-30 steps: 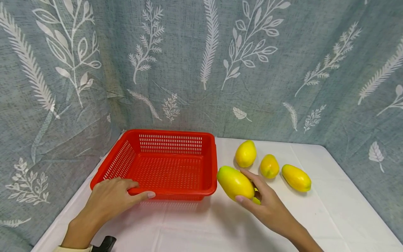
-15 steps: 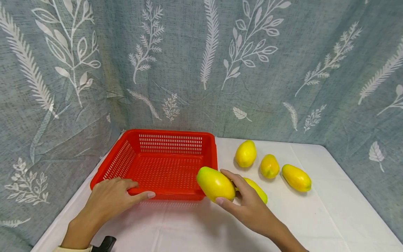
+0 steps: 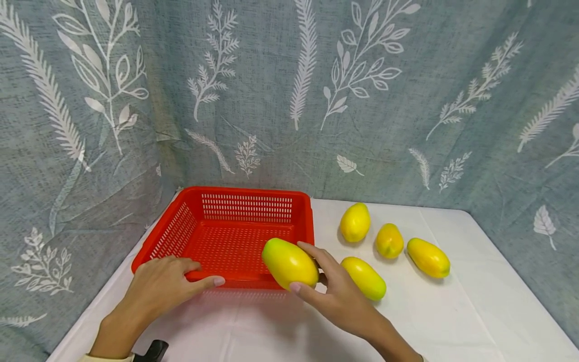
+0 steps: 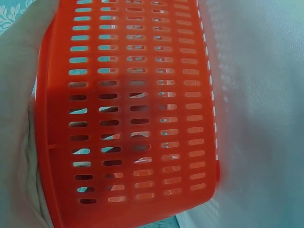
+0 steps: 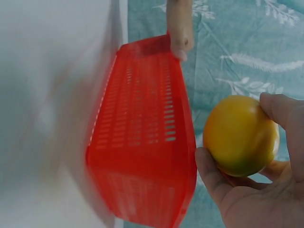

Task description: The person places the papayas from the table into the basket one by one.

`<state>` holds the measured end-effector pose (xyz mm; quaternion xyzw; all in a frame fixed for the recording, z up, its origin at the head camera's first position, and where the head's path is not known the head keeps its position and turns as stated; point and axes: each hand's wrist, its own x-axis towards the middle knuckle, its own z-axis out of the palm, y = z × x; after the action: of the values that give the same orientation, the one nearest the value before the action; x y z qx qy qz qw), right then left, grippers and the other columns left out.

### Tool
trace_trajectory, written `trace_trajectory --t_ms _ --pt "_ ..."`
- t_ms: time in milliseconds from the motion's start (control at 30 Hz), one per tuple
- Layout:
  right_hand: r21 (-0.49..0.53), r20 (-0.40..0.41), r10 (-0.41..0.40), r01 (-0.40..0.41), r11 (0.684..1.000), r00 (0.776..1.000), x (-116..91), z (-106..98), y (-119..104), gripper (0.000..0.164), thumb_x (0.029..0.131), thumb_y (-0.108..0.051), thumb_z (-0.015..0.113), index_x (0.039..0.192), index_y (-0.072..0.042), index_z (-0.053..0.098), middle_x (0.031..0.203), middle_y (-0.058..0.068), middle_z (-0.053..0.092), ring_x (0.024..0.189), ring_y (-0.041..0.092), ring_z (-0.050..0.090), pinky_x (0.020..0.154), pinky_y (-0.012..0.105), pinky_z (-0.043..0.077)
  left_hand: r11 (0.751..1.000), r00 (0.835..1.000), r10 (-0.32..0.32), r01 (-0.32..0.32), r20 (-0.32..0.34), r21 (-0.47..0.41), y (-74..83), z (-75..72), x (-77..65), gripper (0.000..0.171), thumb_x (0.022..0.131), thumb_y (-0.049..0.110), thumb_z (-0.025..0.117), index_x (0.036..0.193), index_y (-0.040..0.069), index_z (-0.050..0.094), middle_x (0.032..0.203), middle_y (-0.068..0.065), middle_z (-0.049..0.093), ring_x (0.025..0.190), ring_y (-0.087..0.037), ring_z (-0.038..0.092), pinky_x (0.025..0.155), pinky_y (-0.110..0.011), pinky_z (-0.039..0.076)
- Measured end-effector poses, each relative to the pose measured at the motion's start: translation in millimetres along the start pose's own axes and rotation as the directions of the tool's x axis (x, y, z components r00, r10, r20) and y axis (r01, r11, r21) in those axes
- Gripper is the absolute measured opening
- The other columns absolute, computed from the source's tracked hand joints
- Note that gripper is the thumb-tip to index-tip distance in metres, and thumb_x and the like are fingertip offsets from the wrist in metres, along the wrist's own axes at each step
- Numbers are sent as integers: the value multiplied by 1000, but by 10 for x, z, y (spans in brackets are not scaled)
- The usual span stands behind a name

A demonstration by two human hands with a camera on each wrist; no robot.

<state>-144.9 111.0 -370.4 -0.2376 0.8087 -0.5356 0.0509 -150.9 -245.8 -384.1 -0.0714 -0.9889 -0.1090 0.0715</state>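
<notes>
In the head view, my left hand (image 3: 163, 284) grips the near left part of the rim of a red plastic basket (image 3: 244, 280), thumb along the outside. The slotted basket wall (image 4: 137, 109) fills much of the left wrist view. My right hand (image 3: 339, 291) holds an oblong yellow fruit (image 3: 289, 264) with a green end, like a mango or small papaya, by the near right rim. In the right wrist view, fingers and thumb surround the same fruit (image 5: 240, 135) beside the basket's edge. Whether the hand touches the rim, I cannot tell. The basket floor I see holds nothing.
Several similar yellow fruits lie right of the basket: a rounder one (image 3: 355, 222) at the back, a small one (image 3: 389, 241), a long one (image 3: 428, 258) and a green-tipped one (image 3: 364, 278). A patterned curtain (image 3: 271, 100) surrounds the white-covered table (image 3: 452, 317).
My right hand has carried the fruit leftward, from beside the basket to its near right rim. The green-tipped fruit behind that hand has come into view. My left hand keeps its grip.
</notes>
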Motion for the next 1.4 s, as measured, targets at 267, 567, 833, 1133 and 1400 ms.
trace_trajectory --t_ms 267,567,833,1133,1400 --pt "14 3 17 -17 1000 1000 122 115 -96 67 99 -42 75 157 -37 43 145 -13 55 120 13 60 104 31 55 1000 1000 -3 3 4 1 -2 7 -2 76 81 86 65 106 18 84 100 -5 81 88 -28 72 75 -52 56" --pt "37 21 33 -34 999 999 245 257 -150 67 99 -47 73 158 -37 42 143 -12 56 116 16 62 97 29 57 1000 1000 -4 4 8 10 -8 19 1 77 82 86 64 108 16 84 102 -7 81 91 -31 72 79 -56 56" --pt "106 7 -15 14 994 1000 371 386 -149 69 100 -42 73 159 -26 43 142 -5 58 111 20 65 91 30 61 1000 1000 -16 15 24 7 -10 22 4 79 82 87 63 109 16 84 103 -7 81 94 -32 72 84 -59 56" --pt "112 0 -5 5 994 1000 569 525 -176 68 99 -43 73 158 -27 45 142 -5 58 105 19 65 88 31 60 1000 1000 -6 6 17 2 -19 5 13 75 83 87 63 106 19 84 101 -3 81 92 -30 72 83 -58 55" --pt "75 4 4 -4 997 1000 709 607 -207 72 98 -43 72 159 -19 44 144 -3 57 112 15 63 90 28 58 1000 999 -16 16 41 -2 -15 -26 19 78 83 87 62 110 17 84 104 -6 81 96 -33 72 86 -61 56"
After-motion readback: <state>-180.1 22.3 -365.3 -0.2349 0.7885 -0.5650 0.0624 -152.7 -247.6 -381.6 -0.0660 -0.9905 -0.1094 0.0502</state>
